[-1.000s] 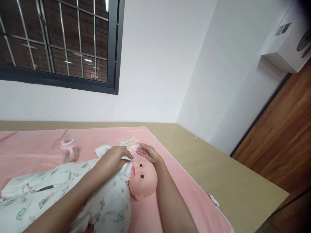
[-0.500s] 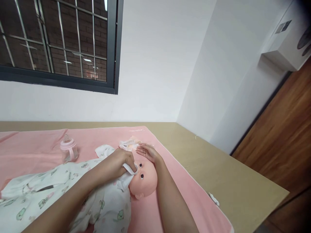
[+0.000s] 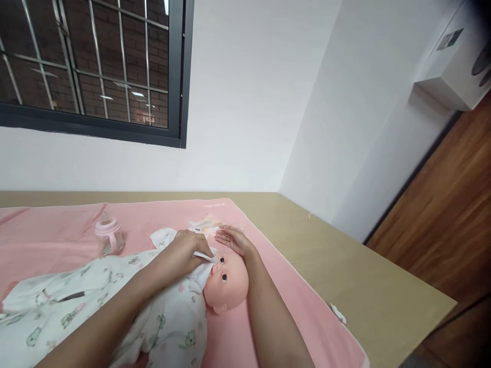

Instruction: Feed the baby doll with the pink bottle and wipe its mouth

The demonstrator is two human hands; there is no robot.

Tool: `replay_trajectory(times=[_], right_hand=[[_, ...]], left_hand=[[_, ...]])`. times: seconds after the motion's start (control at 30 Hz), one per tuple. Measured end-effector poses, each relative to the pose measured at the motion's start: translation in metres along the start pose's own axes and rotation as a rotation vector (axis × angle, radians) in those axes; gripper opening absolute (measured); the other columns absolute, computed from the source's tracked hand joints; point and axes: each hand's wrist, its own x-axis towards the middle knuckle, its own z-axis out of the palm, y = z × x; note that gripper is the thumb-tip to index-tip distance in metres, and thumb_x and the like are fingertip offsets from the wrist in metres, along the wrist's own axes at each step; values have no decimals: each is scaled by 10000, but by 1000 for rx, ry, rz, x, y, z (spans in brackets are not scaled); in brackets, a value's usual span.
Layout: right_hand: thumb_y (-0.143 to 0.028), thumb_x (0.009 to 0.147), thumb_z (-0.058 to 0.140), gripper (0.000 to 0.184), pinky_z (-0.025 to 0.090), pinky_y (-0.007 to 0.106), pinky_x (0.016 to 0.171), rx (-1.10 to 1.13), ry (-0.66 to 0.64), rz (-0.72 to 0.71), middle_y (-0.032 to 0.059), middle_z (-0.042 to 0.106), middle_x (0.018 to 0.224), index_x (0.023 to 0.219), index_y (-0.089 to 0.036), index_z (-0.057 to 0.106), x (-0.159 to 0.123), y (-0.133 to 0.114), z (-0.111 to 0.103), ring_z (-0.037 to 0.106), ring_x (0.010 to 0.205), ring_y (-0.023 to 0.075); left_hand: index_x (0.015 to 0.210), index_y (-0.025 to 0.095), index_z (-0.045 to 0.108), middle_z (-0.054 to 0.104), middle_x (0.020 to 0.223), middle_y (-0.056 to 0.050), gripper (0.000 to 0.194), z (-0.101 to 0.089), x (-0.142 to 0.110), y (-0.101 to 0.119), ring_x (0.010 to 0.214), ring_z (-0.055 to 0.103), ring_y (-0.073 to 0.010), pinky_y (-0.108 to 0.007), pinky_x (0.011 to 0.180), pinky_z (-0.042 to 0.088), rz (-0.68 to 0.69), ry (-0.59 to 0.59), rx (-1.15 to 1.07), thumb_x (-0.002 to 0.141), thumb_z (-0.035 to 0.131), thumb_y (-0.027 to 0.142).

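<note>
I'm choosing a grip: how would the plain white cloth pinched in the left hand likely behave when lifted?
The plain white cloth is probably floppy, since it drapes in soft folds below the left hand. It looks light, with a thin edge at the fingers. Its lower part may drag, as it lies against the white, green-patterned fabric clothing.

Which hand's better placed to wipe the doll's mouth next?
Left, probably: left hand pinches the white cloth by the doll's face; right hand, beside the head, holds no cloth.
</note>
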Motion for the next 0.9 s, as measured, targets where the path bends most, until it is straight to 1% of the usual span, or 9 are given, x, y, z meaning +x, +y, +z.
replay_trajectory(times=[0.17, 0.23, 0.33, 0.4, 0.47, 0.57, 0.63, 0.77, 0.9], right_hand=[[-198, 845, 647, 199, 540, 377, 990, -6, 11, 10, 92, 736, 880, 1028, -124, 628, 0, 0, 0, 738, 858, 190], [-194, 851, 636, 205, 545, 370, 983, -12, 12, 13, 89, 737, 881, 1043, -124, 628, 0, 0, 1, 738, 858, 189], [-199, 851, 637, 214, 547, 368, 981, -14, 14, 15, 89, 735, 878, 1051, -123, 630, 1, 0, 0, 738, 854, 188], [-203, 846, 647, 213, 545, 374, 986, -5, 14, 16, 90, 733, 874, 1043, -124, 630, 2, 0, -1, 738, 847, 189], [-198, 837, 658, 212, 542, 382, 994, 4, 13, 14, 91, 731, 870, 1033, -123, 632, 2, 1, -1, 738, 846, 191], [-195, 826, 671, 215, 538, 390, 1002, 4, 13, 12, 94, 730, 868, 1025, -122, 634, 2, 0, -1, 736, 850, 194], [-200, 826, 675, 226, 536, 388, 1005, 0, 7, 11, 95, 730, 874, 1034, -121, 633, 0, -1, 0, 736, 859, 196], [-191, 826, 674, 235, 530, 394, 1013, -3, 12, 11, 95, 726, 878, 1043, -114, 631, -1, -1, 2, 736, 863, 198], [-197, 824, 676, 233, 524, 412, 1023, -1, 16, 4, 98, 724, 883, 1037, -114, 633, 1, 0, 0, 735, 864, 201]], left_hand=[[767, 221, 778, 717, 812, -21, 209, -2, 0, 6, 809, 632, -183, -276, 778, 393, -45, -13, 53, 785, 610, 98], [775, 219, 777, 725, 847, -21, 222, -2, 0, 5, 825, 640, -182, -269, 777, 405, -71, -11, 13, 772, 596, 91], [818, 208, 769, 732, 942, -27, 237, -3, 0, 0, 891, 652, -188, -264, 790, 427, -150, 38, -65, 769, 562, 103], [816, 195, 749, 729, 976, -33, 219, -6, -1, -3, 923, 651, -202, -271, 800, 438, -184, 66, -106, 779, 541, 140], [769, 182, 714, 721, 964, -34, 176, -12, -4, -3, 918, 647, -211, -275, 796, 445, -179, 69, -157, 789, 540, 197], [712, 171, 660, 703, 874, -25, 187, -23, -10, 2, 834, 645, -209, -272, 737, 457, -169, -4, -245, 803, 558, 298], [758, 177, 679, 704, 875, -18, 185, -29, -16, 6, 844, 651, -214, -267, 734, 468, -205, -48, -269, 787, 590, 337], [874, 213, 734, 732, 967, -1, 207, -29, -21, 13, 905, 661, -211, -248, 768, 475, -250, -93, -215, 717, 601, 233], [815, 218, 721, 733, 896, 22, 217, -21, -17, 16, 877, 655, -197, -242, 730, 443, -211, -171, -154, 705, 540, 171]])
